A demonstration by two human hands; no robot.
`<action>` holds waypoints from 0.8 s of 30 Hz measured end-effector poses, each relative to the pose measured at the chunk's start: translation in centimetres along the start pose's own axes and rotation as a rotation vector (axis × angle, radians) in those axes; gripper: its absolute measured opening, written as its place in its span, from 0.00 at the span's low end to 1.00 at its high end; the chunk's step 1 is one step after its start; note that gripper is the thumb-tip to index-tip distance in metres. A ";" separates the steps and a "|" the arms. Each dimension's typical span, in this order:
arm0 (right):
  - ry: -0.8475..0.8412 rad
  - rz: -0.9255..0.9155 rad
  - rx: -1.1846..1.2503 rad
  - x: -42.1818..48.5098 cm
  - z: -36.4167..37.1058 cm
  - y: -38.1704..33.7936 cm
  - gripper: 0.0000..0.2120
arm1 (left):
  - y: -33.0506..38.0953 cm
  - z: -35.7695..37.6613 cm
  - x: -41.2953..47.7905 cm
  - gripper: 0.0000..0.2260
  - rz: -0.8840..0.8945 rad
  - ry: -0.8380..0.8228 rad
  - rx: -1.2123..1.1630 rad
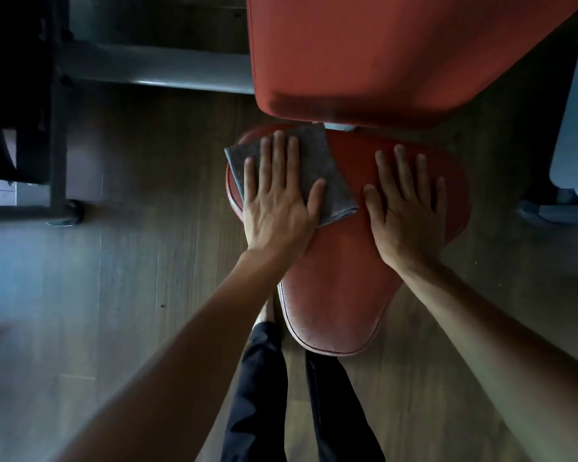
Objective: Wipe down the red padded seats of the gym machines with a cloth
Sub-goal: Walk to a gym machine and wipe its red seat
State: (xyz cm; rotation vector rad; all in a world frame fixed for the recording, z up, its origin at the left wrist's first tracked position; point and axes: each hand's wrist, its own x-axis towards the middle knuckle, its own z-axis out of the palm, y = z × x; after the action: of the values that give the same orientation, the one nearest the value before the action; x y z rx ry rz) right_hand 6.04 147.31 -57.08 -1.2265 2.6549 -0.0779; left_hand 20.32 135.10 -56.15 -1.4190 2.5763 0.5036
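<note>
Head view, looking straight down. A dark wood-plank floor [131, 295] fills the field. At 12 to 1 o'clock lies the red backrest pad [397, 51] of a gym machine. Just below it, at centre, is the red seat pad [341, 288], wide at its far end and narrowing toward 6 o'clock. A grey steel frame tube [154, 70] runs across at 10 to 11 o'clock. Dark trouser legs [257, 395] show at 6 o'clock, below the seat's narrow end.

Both bare forearms reach in from the lower corners. The left hand [277, 201] lies flat, fingers straight and spread, pressing on a grey cloth [317, 155]; nothing is gripped. The right hand [407, 211] lies flat on the bare seat at the seat's 2 o'clock, fingers straight, holding nothing.

The cloth is folded, spread on the seat's wide end at the seat's 10 o'clock, reaching the left rim.
</note>
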 end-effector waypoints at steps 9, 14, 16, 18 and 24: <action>-0.027 -0.005 0.046 0.0 -0.4 -0.1 0.26 | 0.8 -0.2 -7.6 0.33 -0.003 -0.083 -0.096; -0.002 0.007 0.017 0.0 0.0 -0.1 0.26 | 1.2 0.0 -5.2 0.32 -0.025 -0.050 -0.066; 0.002 0.003 0.011 0.0 -0.1 -0.1 0.26 | 2.1 -0.1 -8.5 0.32 -0.019 -0.094 -0.113; 0.007 0.003 0.033 -0.1 -0.2 -0.2 0.26 | 2.3 -0.3 -11.0 0.32 -0.015 -0.139 -0.140; 0.116 0.017 0.039 -0.2 0.2 -0.3 0.24 | 2.1 0.3 -3.8 0.32 -0.011 -0.049 -0.070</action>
State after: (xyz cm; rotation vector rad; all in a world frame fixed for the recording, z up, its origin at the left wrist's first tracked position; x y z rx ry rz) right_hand 6.45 147.28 -57.20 -1.2227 2.7475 -0.2024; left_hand 20.65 139.23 -54.83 -1.4232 2.5352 0.6243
